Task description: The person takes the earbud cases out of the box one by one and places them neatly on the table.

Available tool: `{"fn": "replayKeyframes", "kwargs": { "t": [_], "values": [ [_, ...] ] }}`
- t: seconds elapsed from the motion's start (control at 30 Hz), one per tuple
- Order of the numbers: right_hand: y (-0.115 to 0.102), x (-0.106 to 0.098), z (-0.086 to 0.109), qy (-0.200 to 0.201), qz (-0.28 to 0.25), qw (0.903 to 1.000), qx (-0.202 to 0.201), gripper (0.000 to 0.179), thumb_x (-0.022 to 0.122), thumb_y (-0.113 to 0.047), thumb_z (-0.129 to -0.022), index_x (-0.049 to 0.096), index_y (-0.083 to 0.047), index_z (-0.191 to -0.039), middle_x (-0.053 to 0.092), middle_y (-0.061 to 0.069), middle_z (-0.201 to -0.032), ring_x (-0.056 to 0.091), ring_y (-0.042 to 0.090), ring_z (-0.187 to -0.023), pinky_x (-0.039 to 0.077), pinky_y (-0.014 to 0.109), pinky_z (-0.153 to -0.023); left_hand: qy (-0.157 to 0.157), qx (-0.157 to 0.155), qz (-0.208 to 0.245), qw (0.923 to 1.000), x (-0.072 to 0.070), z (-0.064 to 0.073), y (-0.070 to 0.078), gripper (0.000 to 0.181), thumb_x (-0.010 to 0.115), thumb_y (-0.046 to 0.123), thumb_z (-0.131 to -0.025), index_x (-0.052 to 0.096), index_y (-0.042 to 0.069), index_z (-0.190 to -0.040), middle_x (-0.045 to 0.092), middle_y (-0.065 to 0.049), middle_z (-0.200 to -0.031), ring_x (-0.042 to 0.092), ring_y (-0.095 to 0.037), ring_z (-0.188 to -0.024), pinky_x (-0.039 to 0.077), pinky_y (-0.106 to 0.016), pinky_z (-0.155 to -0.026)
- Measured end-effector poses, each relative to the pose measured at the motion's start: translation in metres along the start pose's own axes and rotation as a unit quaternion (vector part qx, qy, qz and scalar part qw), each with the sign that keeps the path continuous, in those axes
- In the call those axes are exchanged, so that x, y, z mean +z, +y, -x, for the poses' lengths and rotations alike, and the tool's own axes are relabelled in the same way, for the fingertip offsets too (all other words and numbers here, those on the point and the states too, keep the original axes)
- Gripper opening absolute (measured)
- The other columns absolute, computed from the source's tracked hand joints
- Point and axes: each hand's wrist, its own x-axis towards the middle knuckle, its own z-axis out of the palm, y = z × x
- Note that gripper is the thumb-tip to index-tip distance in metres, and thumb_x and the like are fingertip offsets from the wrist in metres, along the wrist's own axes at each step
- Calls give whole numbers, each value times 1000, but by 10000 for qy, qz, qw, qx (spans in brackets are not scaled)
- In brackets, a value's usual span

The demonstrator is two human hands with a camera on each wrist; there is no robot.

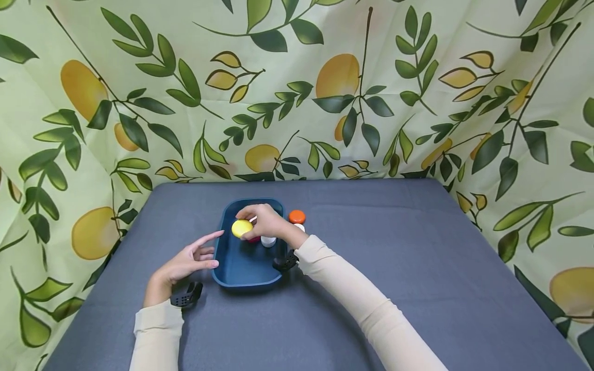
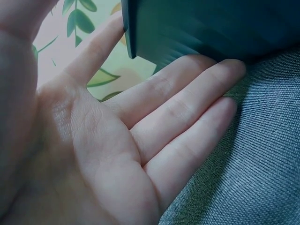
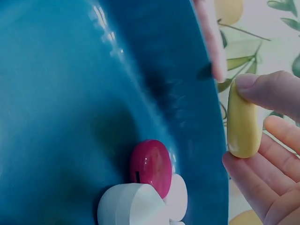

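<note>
My right hand (image 1: 268, 222) pinches a smooth yellow rounded disc (image 1: 241, 228) between thumb and fingertips, above a blue tray (image 1: 246, 275). Seen from the right wrist, the yellow disc is held on edge, clear of the tray floor. Below lie a glossy pink-red rounded disc (image 3: 151, 166) with a small dark slot and a white rounded piece (image 3: 122, 206), close together inside the tray; another pale disc (image 3: 178, 197) is beside them. My left hand (image 1: 187, 262) is at the tray's left side, fingers extended and holding nothing. In the left wrist view its fingertips lie against or very near the tray wall.
An orange disc (image 1: 297, 216) sits on the grey cloth-covered table (image 1: 394, 268) just right of the tray. A white piece (image 1: 300, 226) lies beside it, partly hidden by my right wrist. Leaf-and-fruit patterned fabric (image 1: 297, 77) hangs behind and along the sides.
</note>
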Motion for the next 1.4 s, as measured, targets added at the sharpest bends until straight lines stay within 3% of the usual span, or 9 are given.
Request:
{"fn": "replayKeyframes", "kwargs": {
  "t": [0.37,0.93,1.4],
  "values": [
    [13,-17,31,533,-594,9967,-142,49,82,-7,-74,65,0,-119,68,16,-121,65,27,-109,55,27,-93,-18,4,9,10000,0,1,2,79,67,22,-90,20,13,-153,16,-31,-158,26,-57,-140,33,-68,-107],
    [37,-36,80,1095,-599,9921,-104,50,83,-7,-72,65,1,-119,69,18,-119,66,30,-109,55,35,-95,28,79,17,10000,1,2,2,79,67,21,-90,21,12,-153,18,-32,-157,28,-57,-139,34,-68,-107],
    [56,-41,113,1084,-548,9926,-8,48,83,-6,-72,65,3,-116,68,21,-118,66,33,-107,55,39,-94,-1,108,22,9999,0,2,2,79,66,21,-90,21,12,-153,21,-33,-155,30,-56,-139,34,-68,-106]
  ]
}}
